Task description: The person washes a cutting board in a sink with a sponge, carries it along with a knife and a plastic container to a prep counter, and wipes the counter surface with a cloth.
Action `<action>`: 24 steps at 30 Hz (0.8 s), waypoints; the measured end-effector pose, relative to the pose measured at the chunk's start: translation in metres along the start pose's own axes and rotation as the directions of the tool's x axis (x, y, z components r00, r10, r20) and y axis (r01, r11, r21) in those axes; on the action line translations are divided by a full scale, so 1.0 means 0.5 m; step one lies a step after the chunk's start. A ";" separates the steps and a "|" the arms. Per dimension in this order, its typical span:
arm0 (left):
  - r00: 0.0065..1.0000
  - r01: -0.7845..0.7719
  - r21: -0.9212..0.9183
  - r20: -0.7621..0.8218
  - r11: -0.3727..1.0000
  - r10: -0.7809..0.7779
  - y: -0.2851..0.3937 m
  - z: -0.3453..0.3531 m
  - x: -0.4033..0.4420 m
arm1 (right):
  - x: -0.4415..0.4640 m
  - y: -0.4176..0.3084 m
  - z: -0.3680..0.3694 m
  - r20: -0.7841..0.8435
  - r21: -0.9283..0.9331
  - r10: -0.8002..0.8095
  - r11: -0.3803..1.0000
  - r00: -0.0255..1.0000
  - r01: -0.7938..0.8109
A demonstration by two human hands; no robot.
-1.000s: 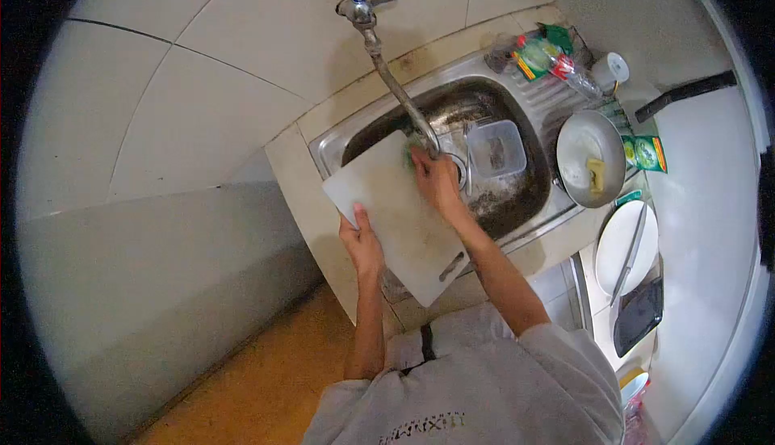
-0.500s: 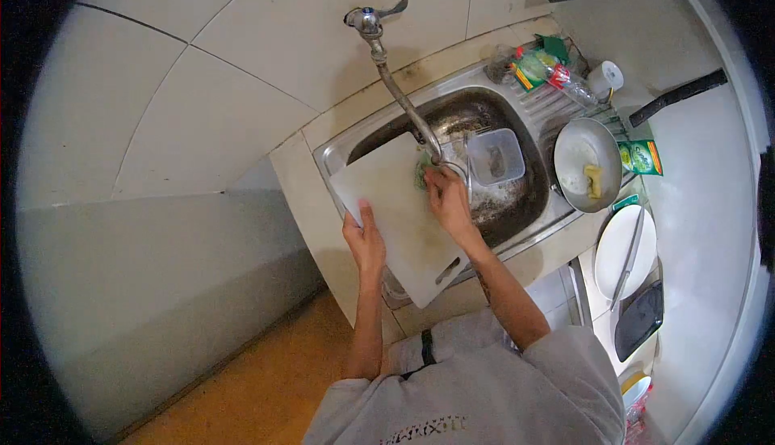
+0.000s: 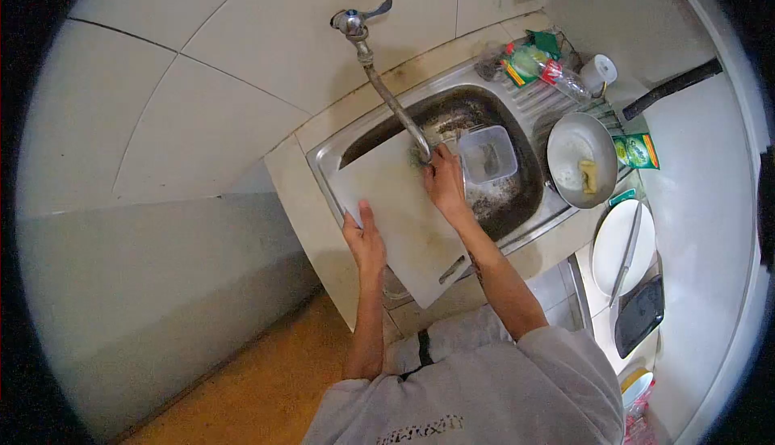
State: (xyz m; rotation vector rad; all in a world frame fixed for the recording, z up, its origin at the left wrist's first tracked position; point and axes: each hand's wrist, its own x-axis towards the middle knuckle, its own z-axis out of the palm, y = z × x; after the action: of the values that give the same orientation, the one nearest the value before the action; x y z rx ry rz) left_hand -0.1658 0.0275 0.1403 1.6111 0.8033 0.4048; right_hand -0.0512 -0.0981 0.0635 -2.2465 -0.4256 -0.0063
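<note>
A white cutting board (image 3: 400, 211) with a slot handle lies tilted over the left part of the metal sink (image 3: 529, 195). My left hand (image 3: 365, 239) grips its left edge, thumb on top. Closed around a greenish scrubber (image 3: 420, 154), my right hand (image 3: 444, 180) rests at the board's upper right edge, close to the tap's spout (image 3: 395, 106). Its fingers partly hide the scrubber. Inside the sink, right of that hand, sits a clear plastic container (image 3: 488, 154).
Right of the sink is a pan (image 3: 581, 160) with a yellow sponge (image 3: 588, 176). A plastic bottle (image 3: 557, 75), a white cup (image 3: 598, 72) and green packets (image 3: 638, 151) are near it. Below lie a white plate (image 3: 617, 255) with a knife (image 3: 628, 251) and a black tray (image 3: 639, 316).
My right hand with the scrubber has shifted about the board's upper right part, down and then back up. My left hand keeps its hold on the board. The view has shifted slightly.
</note>
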 end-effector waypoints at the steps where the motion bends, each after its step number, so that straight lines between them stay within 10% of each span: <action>1: 1.000 -0.025 0.028 -0.004 0.999 0.026 -0.009 -0.003 0.001 | -0.008 -0.008 -0.005 -0.018 0.002 0.014 1.000 1.000 -0.014; 6: 0.999 0.028 0.049 0.013 0.998 -0.029 -0.014 -0.008 -0.004 | -0.054 -0.016 -0.002 0.078 0.220 0.336 0.912 0.938 -0.345; 8: 1.000 0.001 0.029 0.006 1.000 -0.001 -0.006 -0.006 -0.012 | -0.040 -0.003 0.006 -0.159 0.014 -0.093 0.995 0.983 0.097; 11: 0.998 -0.067 0.051 -0.019 0.996 0.068 0.011 0.001 -0.011 | 0.001 -0.020 -0.027 0.016 -0.026 0.036 0.999 0.999 -0.035; 21: 0.998 -0.055 0.021 -0.009 0.998 0.055 -0.003 -0.006 -0.018 | -0.001 -0.021 -0.019 -0.177 0.064 -0.079 0.994 0.981 0.092; 24: 0.999 0.006 0.020 -0.047 1.000 -0.005 -0.006 -0.006 -0.015 | -0.039 0.017 -0.001 0.041 0.048 0.005 0.999 0.999 -0.007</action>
State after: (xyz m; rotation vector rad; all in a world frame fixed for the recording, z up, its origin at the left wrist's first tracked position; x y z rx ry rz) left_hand -0.1738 0.0248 0.1395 1.6229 0.8497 0.4326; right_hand -0.0669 -0.1093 0.0545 -2.2035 -0.4361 0.0521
